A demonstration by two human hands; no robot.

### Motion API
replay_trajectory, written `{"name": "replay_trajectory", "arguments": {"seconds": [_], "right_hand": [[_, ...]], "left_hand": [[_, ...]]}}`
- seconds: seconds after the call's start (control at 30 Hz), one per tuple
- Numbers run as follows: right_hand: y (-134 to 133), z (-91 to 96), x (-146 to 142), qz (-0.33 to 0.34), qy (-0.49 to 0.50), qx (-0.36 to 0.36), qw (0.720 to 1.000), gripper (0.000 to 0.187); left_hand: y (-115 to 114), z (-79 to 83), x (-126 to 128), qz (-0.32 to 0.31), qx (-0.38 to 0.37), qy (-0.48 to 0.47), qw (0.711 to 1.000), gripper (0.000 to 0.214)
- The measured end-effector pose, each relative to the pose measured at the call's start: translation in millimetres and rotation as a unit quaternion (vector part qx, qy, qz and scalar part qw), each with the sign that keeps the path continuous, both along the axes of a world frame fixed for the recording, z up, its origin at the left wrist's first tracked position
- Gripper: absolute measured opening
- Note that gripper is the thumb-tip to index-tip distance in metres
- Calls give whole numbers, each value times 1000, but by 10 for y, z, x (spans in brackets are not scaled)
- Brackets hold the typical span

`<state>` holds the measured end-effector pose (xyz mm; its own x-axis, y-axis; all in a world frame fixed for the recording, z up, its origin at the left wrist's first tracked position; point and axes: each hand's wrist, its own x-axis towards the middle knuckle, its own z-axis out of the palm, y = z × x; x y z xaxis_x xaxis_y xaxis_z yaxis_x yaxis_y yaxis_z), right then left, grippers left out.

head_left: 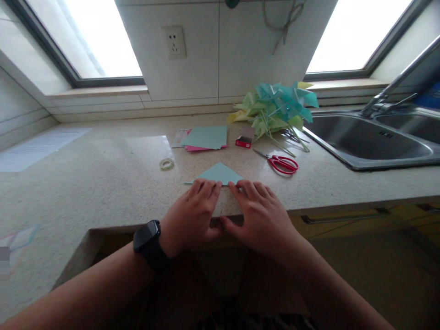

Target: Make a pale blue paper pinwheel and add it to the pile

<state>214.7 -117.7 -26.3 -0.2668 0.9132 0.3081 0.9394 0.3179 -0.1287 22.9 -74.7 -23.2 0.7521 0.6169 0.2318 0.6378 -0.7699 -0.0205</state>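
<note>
A light blue-green sheet of paper (220, 172), folded into a triangle, lies on the counter with its point away from me and its long folded edge towards me. My left hand (194, 211) rests its fingertips on the left half of that edge, with the fingers stretched out and the thumb apart. On the right half press the fingertips of my right hand (259, 211), also stretched, its thumb near the counter's front edge. Neither hand grasps anything. Some of the paper's near edge is hidden under the fingers. A black watch (147, 236) is on my left wrist.
Beyond the triangle lie stacked coloured paper (204, 136), a tape roll (167, 164), a small red box (244, 138) and red-handled scissors (282, 164). Paper pinwheels (278, 103) are piled by the wall. A steel sink (364, 165) is at the right; printed sheets (37, 146) lie left.
</note>
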Motion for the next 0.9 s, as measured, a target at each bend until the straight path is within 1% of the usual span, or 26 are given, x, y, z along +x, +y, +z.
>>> {"name": "replay_trajectory", "arguments": {"seconds": [0.1, 0.2, 0.33, 0.47, 0.57, 0.73, 0.9], "right_hand": [[2, 34, -8, -2, 2, -11, 1000, 72], [-2, 33, -36, -15, -1, -1, 1000, 71], [12, 8, -72, -27, -11, 11, 1000, 75], [32, -11, -77, -20, -14, 16, 1000, 79], [29, -32, -73, -15, -7, 20, 1000, 77], [16, -42, -76, -16, 7, 19, 1000, 77], [25, 2, -90, -13, 9, 6, 1000, 66]], "left_hand": [[10, 0, 3, 3, 2, -6, 1000, 78], [16, -7, 8, -8, 0, -1, 1000, 78], [24, -22, 0, -13, -8, 1, 1000, 81], [33, -60, -13, -13, -17, 0, 1000, 82], [33, -78, -7, -9, -18, -5, 1000, 80], [28, -18, 4, -13, -24, -13, 1000, 77], [33, 40, -15, -7, -32, -12, 999, 76]]}}
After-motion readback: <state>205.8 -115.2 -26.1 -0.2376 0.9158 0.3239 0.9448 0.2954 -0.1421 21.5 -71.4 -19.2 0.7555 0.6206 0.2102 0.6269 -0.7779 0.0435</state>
